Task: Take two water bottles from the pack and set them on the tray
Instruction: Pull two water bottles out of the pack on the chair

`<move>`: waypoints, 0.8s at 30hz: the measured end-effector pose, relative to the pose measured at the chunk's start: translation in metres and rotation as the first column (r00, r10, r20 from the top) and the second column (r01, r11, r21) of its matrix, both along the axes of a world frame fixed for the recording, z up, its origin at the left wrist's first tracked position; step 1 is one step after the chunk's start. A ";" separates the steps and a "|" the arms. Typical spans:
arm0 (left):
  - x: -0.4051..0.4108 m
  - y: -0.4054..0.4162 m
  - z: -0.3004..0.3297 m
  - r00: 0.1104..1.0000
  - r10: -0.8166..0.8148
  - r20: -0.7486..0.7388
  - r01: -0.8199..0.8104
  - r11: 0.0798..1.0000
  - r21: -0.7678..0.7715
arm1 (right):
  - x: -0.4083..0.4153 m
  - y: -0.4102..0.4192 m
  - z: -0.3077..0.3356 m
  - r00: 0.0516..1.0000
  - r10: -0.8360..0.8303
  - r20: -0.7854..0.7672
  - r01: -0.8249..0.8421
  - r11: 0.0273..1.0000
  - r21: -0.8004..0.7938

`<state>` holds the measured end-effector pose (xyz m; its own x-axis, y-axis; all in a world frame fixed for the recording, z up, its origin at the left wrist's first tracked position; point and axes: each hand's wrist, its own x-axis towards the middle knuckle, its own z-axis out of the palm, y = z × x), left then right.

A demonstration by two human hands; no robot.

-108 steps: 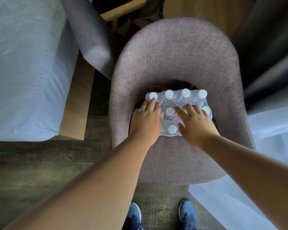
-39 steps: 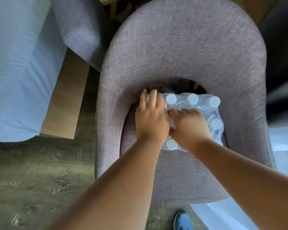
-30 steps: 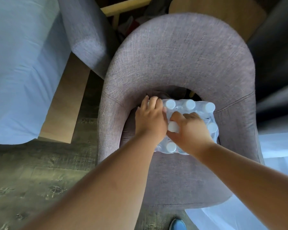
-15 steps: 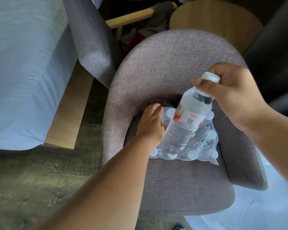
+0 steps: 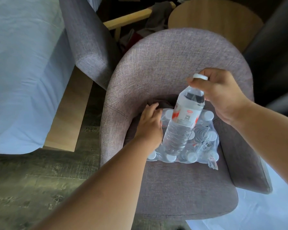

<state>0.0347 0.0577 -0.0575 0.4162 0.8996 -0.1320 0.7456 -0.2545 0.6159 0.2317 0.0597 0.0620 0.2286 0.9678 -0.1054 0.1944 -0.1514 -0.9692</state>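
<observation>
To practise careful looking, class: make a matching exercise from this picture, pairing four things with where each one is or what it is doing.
1. water bottle
2. pack
3. left hand
4. right hand

a. resting on the pack's left side
b. lying on the armchair seat
c. gripping a bottle near its cap
d. held in the air above the pack

Pairs: 1-d, 2-b, 3-a, 4-c

Open seat (image 5: 181, 185) before the pack (image 5: 204, 141); curved chair back (image 5: 173, 63) (armrests too) behind and beside.
</observation>
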 end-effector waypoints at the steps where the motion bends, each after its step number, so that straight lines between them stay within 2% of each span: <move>1: 0.001 0.001 0.004 1.000 0.016 0.021 -0.015 0.998 -0.065 | -0.001 -0.001 0.002 1.000 0.021 -0.007 -0.021 1.000 -0.001; 3: 0.001 0.000 0.020 0.981 0.128 0.144 -0.081 0.952 -0.295 | -0.002 -0.003 0.005 0.999 0.052 0.000 -0.052 0.999 -0.007; 4: -0.001 -0.002 0.033 0.942 0.227 0.247 -0.101 0.894 -0.437 | -0.002 -0.005 0.006 0.998 0.058 0.008 -0.058 0.998 -0.009; 5: -0.003 -0.005 0.047 0.875 0.332 0.353 -0.116 0.850 -0.514 | -0.002 -0.006 0.007 0.998 0.062 0.013 -0.062 0.998 -0.008; 7: -0.006 -0.016 0.066 0.690 0.497 0.527 -0.178 0.822 -0.541 | -0.002 -0.009 0.007 0.998 0.064 0.004 -0.064 0.998 -0.004; 9: -0.005 -0.033 0.078 0.641 0.474 0.604 -0.137 0.845 -0.517 | -0.001 -0.011 0.008 0.998 0.058 -0.006 -0.058 0.998 0.009; 13: 0.006 -0.055 0.064 0.667 0.400 0.628 0.040 0.823 -0.567 | -0.001 -0.010 0.012 0.996 0.090 0.014 -0.091 0.996 0.019; 16: 0.006 -0.053 0.047 0.718 0.340 0.607 0.141 0.783 -0.606 | -0.003 -0.012 0.018 0.986 0.166 -0.004 -0.166 0.986 -0.005; 20: 0.008 -0.047 0.036 0.775 0.264 0.574 0.208 0.752 -0.626 | -0.009 -0.013 0.027 0.977 0.213 0.032 -0.212 0.977 -0.023; 22: 0.010 -0.045 0.035 0.769 0.276 0.576 0.220 0.732 -0.645 | -0.011 -0.014 0.029 0.975 0.214 0.058 -0.212 0.977 -0.031; 24: 0.010 -0.044 0.031 0.753 0.306 0.583 0.198 0.740 -0.643 | -0.010 -0.019 0.029 0.975 0.223 0.017 -0.222 0.974 -0.035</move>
